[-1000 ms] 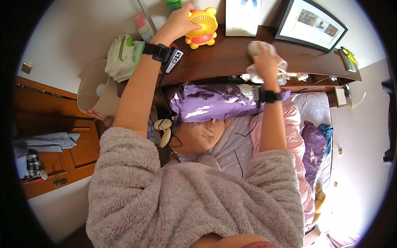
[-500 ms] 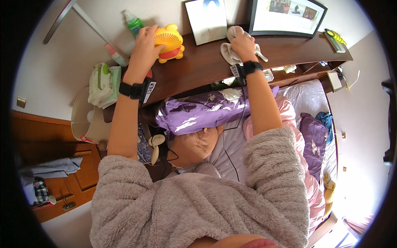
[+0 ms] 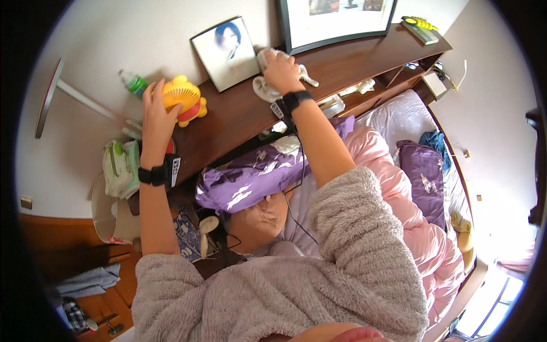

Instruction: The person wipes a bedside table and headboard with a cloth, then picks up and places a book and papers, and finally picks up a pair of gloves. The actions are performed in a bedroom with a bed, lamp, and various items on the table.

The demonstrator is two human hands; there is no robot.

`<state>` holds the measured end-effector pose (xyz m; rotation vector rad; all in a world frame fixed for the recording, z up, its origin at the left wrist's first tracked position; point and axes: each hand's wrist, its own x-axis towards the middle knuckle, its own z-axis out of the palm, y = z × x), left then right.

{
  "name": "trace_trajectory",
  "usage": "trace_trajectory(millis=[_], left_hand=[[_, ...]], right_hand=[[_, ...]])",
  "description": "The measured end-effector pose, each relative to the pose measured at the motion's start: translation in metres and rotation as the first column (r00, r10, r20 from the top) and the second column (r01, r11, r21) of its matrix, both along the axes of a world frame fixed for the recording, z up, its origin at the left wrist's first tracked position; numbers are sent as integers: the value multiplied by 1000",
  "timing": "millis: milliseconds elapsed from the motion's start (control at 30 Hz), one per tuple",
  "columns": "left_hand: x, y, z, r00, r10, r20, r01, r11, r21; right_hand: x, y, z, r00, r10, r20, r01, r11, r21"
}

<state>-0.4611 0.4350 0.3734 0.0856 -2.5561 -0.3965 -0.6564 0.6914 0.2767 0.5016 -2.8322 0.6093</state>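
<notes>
On the dark wooden headboard shelf stands a small yellow handheld fan (image 3: 180, 94), animal-shaped with a ribbed grille and a red band. My left hand (image 3: 156, 114) is closed round its left side, thumb against the front. Farther right, my right hand (image 3: 282, 71) grips a soft grey-white cloth thing (image 3: 264, 90) with looped ends, lying on the shelf; my palm hides part of it and I cannot tell its kind. A picture in a thin dark frame (image 3: 228, 54) leans on the wall between the hands. Both wrists carry black straps.
A green spray bottle (image 3: 134, 84) stands behind my left hand, wipe packs (image 3: 117, 168) beside my left forearm. A large black-framed picture (image 3: 342, 25) and a book (image 3: 420, 33) are farther right. Below are a purple pillow (image 3: 245, 182), pink quilt (image 3: 393, 194) and a black cable (image 3: 296, 219).
My view has swung, so the shelf sits farther left and more tilted. Both hands keep their holds, on the fan and the cloth thing. More of the leaning picture shows at its top.
</notes>
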Motion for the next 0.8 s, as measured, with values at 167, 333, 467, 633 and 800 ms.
trace_trajectory(millis=[167, 333, 467, 633, 800], left_hand=[[13, 46, 30, 981, 96, -171, -141, 952, -272], [-20, 116, 54, 972, -208, -111, 183, 963, -200], [-62, 147, 59, 935, -320, 156, 335, 939, -80], [-154, 185, 64, 690, -342, 638, 298, 937, 181], [-224, 198, 8, 911, -357, 206, 171, 782, 600]], right_hand=[[22, 48, -3, 978, 194, -80, -198, 979, -48], [25, 68, -3, 964, 233, -129, -249, 961, -119], [11, 93, -11, 904, 314, -290, -330, 944, -7], [-23, 148, -17, 945, 269, -185, -276, 961, -14], [-50, 192, -7, 985, 83, -150, -101, 988, -118]])
